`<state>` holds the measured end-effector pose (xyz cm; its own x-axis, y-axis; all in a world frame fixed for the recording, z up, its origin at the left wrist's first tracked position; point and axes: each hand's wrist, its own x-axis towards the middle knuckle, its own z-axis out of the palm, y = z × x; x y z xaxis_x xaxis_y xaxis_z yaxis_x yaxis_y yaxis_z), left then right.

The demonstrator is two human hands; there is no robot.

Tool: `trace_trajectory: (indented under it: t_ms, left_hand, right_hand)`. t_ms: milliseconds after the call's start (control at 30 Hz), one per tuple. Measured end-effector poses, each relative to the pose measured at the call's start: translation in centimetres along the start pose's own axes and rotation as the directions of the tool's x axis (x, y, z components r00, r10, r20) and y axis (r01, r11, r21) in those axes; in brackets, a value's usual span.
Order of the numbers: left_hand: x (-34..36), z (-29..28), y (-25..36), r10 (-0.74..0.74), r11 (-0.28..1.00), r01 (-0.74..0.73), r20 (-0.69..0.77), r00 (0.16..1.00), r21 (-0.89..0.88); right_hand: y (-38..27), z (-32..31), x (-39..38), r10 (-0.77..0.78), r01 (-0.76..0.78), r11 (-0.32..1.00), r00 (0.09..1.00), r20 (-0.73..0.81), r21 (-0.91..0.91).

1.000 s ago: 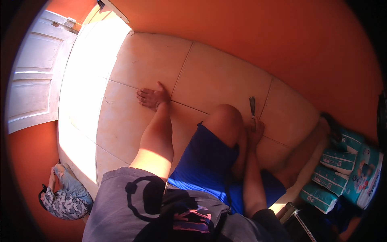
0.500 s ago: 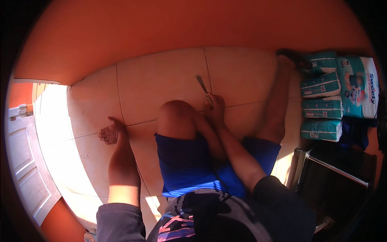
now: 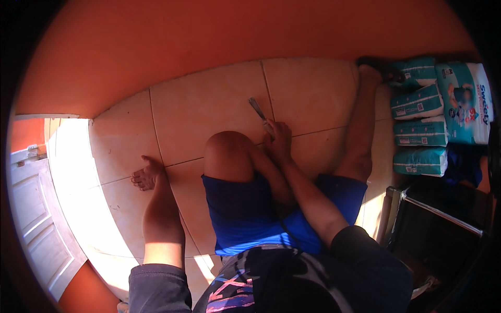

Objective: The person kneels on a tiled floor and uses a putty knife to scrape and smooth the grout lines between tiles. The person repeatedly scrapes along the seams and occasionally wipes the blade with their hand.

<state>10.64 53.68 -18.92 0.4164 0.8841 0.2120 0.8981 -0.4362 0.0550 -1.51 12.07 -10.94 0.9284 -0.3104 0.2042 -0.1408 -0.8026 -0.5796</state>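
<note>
My right hand is closed around one end of a slim greyish metal utensil, just beyond my bent knee. The free end points away and to the left over the tiles. It looks flat and narrow, but its exact kind is too small to tell. Out to the left, my left hand holds nothing, and its fingers are spread with the thumb apart. It is over or on the tiled floor; I cannot tell whether it touches.
An orange wall rises at the far side. Stacked teal and white diaper packs stand at the right, near my foot. Nearer is a black cabinet-like box with a metal edge. A white panelled door is at the left, beside bright sunlight.
The utensil's free end has swung slightly left. My left hand sits a little lower and further right in the picture, and the whole view has shifted slightly.
</note>
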Motion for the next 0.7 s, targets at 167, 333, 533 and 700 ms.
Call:
trace_trajectory:
  t_ms: [167, 333, 533, 700]
  left_hand:
    - [4.6, 1.0, -1.8, -0.043, 0.999, 0.045, -0.076, 0.996, 0.022]
    - [1.9, -0.6, -0.6, -0.012, 0.998, 0.017, -0.093, 0.996, 0.056]
    - [1.7, -2.2, -0.3, -0.006, 0.995, 0.012, -0.05, 0.999, 0.103]
    - [1.3, -4.2, 0.0, -0.009, 0.999, 0.008, 0.019, 1.0, 0.052]
  right_hand:
    - [-1.7, 1.6, 0.8, -0.026, 0.032, 0.992, 0.998, -0.051, 0.123]
    - [-0.4, 1.3, 0.3, -0.034, 0.041, 0.995, 0.997, -0.07, 0.094]
    - [-0.8, 1.6, 0.4, -0.019, 0.029, 0.992, 0.996, -0.084, 0.124]
    - [-0.4, 1.5, 0.3, -0.07, 0.075, 0.994, 0.996, -0.06, 0.084]
